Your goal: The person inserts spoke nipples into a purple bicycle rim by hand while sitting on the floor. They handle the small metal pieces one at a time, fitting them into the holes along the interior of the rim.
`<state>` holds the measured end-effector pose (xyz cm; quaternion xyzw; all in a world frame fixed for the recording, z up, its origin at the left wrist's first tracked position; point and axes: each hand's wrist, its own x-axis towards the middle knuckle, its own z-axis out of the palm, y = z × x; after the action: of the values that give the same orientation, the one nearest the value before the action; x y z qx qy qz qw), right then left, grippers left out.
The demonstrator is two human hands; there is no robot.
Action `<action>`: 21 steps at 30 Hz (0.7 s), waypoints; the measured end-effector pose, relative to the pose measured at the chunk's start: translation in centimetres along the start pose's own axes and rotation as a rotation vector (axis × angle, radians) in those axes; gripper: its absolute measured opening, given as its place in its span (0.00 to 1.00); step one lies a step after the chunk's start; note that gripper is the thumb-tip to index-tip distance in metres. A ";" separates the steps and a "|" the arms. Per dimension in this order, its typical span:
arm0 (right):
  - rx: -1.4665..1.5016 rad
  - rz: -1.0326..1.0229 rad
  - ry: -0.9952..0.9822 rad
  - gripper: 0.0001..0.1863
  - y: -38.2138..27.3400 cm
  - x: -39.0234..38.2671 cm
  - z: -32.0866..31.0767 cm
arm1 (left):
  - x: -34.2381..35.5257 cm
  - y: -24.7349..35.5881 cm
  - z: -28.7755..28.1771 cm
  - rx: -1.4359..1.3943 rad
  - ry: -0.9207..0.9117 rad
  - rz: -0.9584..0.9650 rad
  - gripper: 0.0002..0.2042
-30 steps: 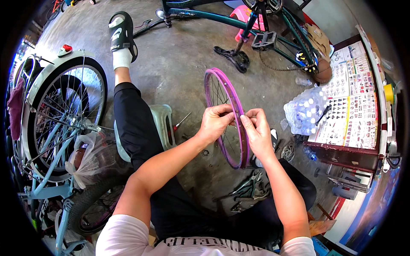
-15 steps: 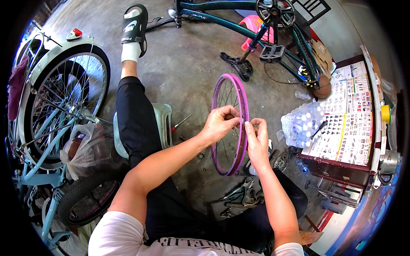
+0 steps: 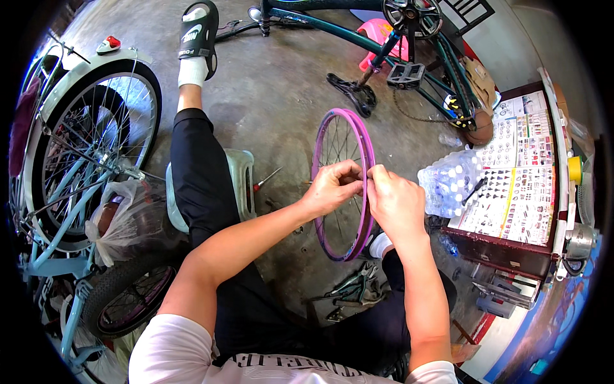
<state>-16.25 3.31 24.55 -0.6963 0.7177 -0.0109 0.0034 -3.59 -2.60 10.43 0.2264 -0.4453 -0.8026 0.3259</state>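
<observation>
A spoked purple rim (image 3: 331, 118) stands upright between my legs, seen at an angle. My left hand (image 3: 329, 187) is closed at its near side, fingers and thumb pinched on the rim beside the spokes. My right hand (image 3: 393, 201) grips the same rim from the right, its fingertips meeting the left ones; any small part between them is hidden. A red-handled screwdriver (image 3: 259, 184) lies on the floor left of the rim, beside a translucent plastic stool (image 3: 243, 182). Pliers and other tools (image 3: 358, 281) lie below the rim.
An upturned dark teal bicycle frame (image 3: 332, 31) with a pink stool (image 3: 377, 31) behind fills the back. At left are a light-blue bicycle (image 3: 54, 246), plastic bag (image 3: 118, 224) and loose tyre (image 3: 102, 307). At right, bottled water (image 3: 441, 185) sits by a cabinet (image 3: 505, 259) topped with printed charts.
My right hand has turned over, now showing more of its back with fingers curled closer to the left hand. The rim appears slightly shifted as the view moved.
</observation>
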 end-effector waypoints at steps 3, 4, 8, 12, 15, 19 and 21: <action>0.135 0.024 0.054 0.08 0.3 0.2 0.4 | 0.1 -0.3 -0.3 0.066 0.012 0.048 0.05; 0.213 0.038 0.079 0.08 0.5 0.2 0.3 | 0.1 -0.4 -0.4 0.061 0.016 0.037 0.04; 1.683 0.579 0.023 0.04 3.8 -0.1 -1.3 | -0.5 1.3 -0.2 0.199 -0.006 0.034 0.05; 2.168 0.654 0.046 0.11 5.1 -0.3 -0.3 | 0.1 1.1 -0.9 0.656 -0.117 0.402 0.09; 1.877 0.632 -0.154 0.16 5.6 -0.7 1.6 | -0.1 1.9 -1.8 0.905 -0.132 0.576 0.11; 1.095 0.438 -0.055 0.20 2.5 -1.2 5.6 | 0.0 3.0 -2.9 1.025 -0.027 0.734 0.10; 0.960 0.374 -0.051 0.23 1.1 -1.1 5.2 | 0.3 3.3 -3.1 0.958 0.205 0.675 0.08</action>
<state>-17.22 4.36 19.32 -0.4760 0.7438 -0.3214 0.3418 -0.74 -5.88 11.76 0.2704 -0.7714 -0.3384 0.4661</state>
